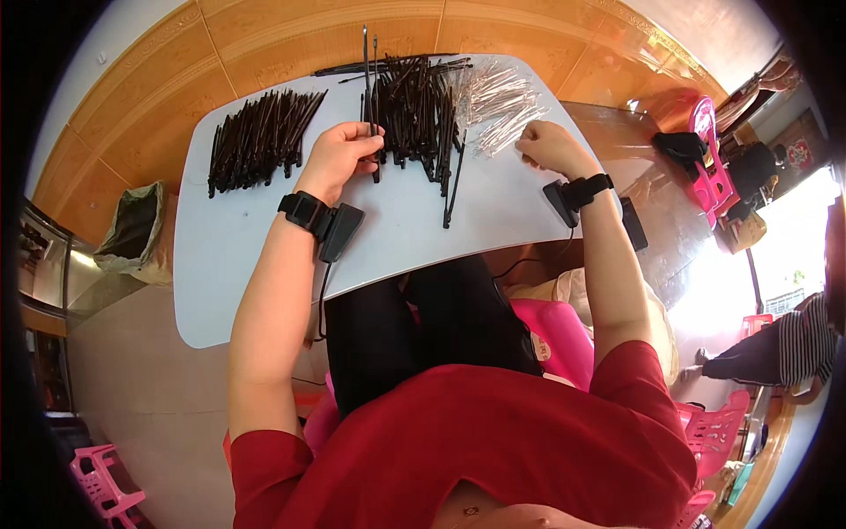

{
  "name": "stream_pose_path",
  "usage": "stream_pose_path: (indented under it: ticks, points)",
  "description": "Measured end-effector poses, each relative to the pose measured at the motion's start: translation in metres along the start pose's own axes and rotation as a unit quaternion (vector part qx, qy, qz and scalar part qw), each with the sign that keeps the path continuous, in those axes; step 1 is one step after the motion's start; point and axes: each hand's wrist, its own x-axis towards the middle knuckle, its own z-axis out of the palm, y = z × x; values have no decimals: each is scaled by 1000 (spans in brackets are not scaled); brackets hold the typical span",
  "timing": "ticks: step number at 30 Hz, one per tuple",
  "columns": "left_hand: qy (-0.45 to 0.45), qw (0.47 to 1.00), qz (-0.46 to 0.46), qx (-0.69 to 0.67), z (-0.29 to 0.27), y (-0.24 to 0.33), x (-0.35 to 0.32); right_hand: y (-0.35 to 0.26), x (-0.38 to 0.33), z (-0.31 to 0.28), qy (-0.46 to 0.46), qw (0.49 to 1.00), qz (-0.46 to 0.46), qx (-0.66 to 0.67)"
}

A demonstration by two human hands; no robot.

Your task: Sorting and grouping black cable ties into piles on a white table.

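My left hand (339,154) is closed, its thumb and fingers pinching a pair of thin black sticks (367,79) held upright over the table (256,264). Just beyond and to its right lies a thick pile of similar black sticks (414,110). One loose black stick (455,187) points out of that pile toward me. Left of the hand is a second, neater heap of black sticks (263,137). Curled beside a pile of thin, clear, shiny pieces (502,101), my right hand (553,148) has its fingertips turned under, so anything in them is hidden.
Black devices with cables are strapped to both wrists. A wooden panelled wall (326,35) borders the table's far side. An open bag-lined bin (137,231) stands to the left. Pink plastic chairs (709,176) are around the room, and another person (775,353) is at the far right.
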Motion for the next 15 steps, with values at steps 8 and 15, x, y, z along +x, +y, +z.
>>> stream_pose_path:
  ticks: [8, 15]
  points:
    - [1, 1000, -20, 20, 0, 1, 1, -22, 25, -17, 64, 882, -82, 460]
    - [0, 1000, -16, 21, 2, 1, 0, -35, 65, 23, 68, 978, -99, 170]
